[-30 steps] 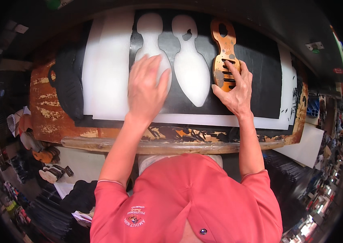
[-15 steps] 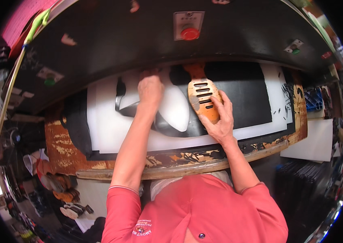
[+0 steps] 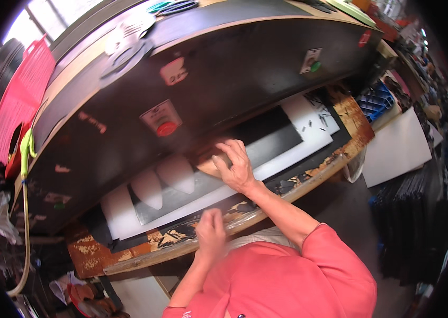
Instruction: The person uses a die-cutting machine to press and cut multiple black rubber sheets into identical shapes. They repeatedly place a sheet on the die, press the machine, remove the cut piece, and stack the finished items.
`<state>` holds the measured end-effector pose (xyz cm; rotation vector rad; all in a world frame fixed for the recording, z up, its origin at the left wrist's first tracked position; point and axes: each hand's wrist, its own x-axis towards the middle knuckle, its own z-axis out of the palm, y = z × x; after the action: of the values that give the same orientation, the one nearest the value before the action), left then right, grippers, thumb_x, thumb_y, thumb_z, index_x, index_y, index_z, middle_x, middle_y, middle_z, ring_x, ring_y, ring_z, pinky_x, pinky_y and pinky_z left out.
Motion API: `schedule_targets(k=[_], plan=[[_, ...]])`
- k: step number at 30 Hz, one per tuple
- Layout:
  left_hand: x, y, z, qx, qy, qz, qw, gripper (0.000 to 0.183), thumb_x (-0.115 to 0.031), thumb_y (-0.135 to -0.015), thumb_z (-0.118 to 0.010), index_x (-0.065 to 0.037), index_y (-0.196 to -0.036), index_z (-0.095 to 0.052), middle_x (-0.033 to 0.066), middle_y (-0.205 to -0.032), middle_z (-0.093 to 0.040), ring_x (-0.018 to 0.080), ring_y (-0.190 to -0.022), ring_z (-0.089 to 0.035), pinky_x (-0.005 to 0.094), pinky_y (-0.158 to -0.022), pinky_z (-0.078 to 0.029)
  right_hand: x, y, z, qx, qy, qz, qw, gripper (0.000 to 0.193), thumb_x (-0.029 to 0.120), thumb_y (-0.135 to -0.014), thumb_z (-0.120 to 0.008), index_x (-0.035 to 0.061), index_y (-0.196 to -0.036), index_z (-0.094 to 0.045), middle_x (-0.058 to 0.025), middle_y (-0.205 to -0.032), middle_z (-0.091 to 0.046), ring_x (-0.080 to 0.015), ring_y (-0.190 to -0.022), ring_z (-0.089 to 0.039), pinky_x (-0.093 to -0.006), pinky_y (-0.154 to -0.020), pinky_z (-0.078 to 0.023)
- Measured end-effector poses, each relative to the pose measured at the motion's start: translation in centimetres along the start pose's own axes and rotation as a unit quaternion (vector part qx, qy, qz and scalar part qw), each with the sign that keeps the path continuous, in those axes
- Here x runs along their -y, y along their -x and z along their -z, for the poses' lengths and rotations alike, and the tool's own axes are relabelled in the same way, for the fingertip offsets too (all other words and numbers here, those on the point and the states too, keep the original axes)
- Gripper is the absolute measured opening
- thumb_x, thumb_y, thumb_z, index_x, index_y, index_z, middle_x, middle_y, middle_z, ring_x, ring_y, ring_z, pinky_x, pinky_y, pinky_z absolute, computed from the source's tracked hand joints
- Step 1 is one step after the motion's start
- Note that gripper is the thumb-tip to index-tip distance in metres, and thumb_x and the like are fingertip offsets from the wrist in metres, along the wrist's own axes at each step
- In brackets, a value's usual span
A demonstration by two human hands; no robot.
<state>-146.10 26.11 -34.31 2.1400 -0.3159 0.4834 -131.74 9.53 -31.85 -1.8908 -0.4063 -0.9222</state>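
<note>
My right hand [image 3: 239, 168] is closed around a tan-brown sole-shaped cutting die [image 3: 211, 165], which lies on a black sheet [image 3: 274, 146] under the dark overhanging machine head. The hand hides part of the die, and its far end sits in shadow. To its left the black sheet has long rounded openings [image 3: 149, 189], through which white shows. A white board [image 3: 121, 212] lies beneath the sheet. Drawn back over the bench's near edge, my left hand [image 3: 212, 230] is closed in a fist and smeared by motion; anything inside it is hidden.
The machine head [image 3: 224, 74] spans the bench, with a red button [image 3: 166, 128] on its front. A wooden strip [image 3: 181, 246] edges the worn bench. Black scraps [image 3: 316, 119] lie at its right end. A blue crate [image 3: 375, 102] and a white panel [image 3: 399, 148] stand right.
My left hand has come back from the sheet toward my body. My right hand stays at the die, its grip shifted. The whole view has turned and swung left.
</note>
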Motion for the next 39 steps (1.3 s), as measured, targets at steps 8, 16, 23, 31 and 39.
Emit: schedule_targets(k=[8,16,23,31,39], plan=[[0.7,2.0,-3.2,-0.025,-0.145,-0.149,0.978,0.01,0.002,-0.094,-0.069,-0.002,-0.1,-0.062,0.0175,-0.087,-0.062,0.0392,-0.08,-0.062,0.0487,-0.073,-0.051,-6.6,-4.6,19.0,-0.258,-0.016,-0.184,0.948,0.038,0.029,-0.114,-0.052,0.0015,-0.096,-0.071,-0.0018,-0.079,-0.066,-0.011,-0.074,-0.062,-0.0282,-0.07,-0.049],[-1.4,0.3,-3.2,-0.025,-0.189,-0.136,0.972,0.008,0.0,-0.095,-0.069,-0.001,-0.1,-0.062,0.0179,-0.088,-0.063,0.0405,-0.081,-0.062,0.0502,-0.074,-0.05,-11.0,-12.9,25.1,-0.209,0.045,-0.084,0.973,0.04,0.031,-0.114,-0.056,0.0051,-0.084,-0.06,0.0037,-0.07,-0.051,-0.0079,-0.069,-0.055,-0.0267,-0.064,-0.045],[-6.5,-4.2,-2.7,-0.06,-0.067,-0.122,0.988,0.006,0.002,-0.096,-0.069,-0.002,-0.099,-0.065,0.0156,-0.09,-0.065,0.0365,-0.082,-0.063,0.0462,-0.074,-0.05,-3.0,-3.1,22.5,0.003,-0.104,-0.229,0.968,0.025,0.021,-0.11,-0.06,0.0027,-0.093,-0.066,-0.0006,-0.081,-0.064,-0.0104,-0.076,-0.062,-0.0276,-0.072,-0.051],[-11.5,-4.6,-5.6,0.059,0.105,0.037,0.992,0.011,-0.002,-0.101,-0.069,-0.001,-0.112,-0.071,0.016,-0.096,-0.074,0.0284,-0.086,-0.073,0.0369,-0.078,-0.058,4.7,3.8,16.7,0.186,-0.237,-0.288,0.909,0.019,0.013,-0.108,-0.061,-0.0007,-0.114,-0.073,-0.0098,-0.085,-0.074,-0.0146,-0.073,-0.071,-0.0315,-0.067,-0.056],[-5.9,-4.2,-2.9,-0.031,-0.208,-0.083,0.974,0.006,-0.009,-0.091,-0.078,-0.004,-0.09,-0.075,0.0117,-0.087,-0.067,0.0335,-0.085,-0.062,0.0462,-0.079,-0.05,-11.9,-4.0,28.9,0.001,0.334,-0.119,0.935,0.032,0.025,-0.108,-0.06,0.0006,-0.125,-0.072,-0.0231,-0.118,-0.073,-0.0414,-0.113,-0.068,-0.0487,-0.101,-0.052]])
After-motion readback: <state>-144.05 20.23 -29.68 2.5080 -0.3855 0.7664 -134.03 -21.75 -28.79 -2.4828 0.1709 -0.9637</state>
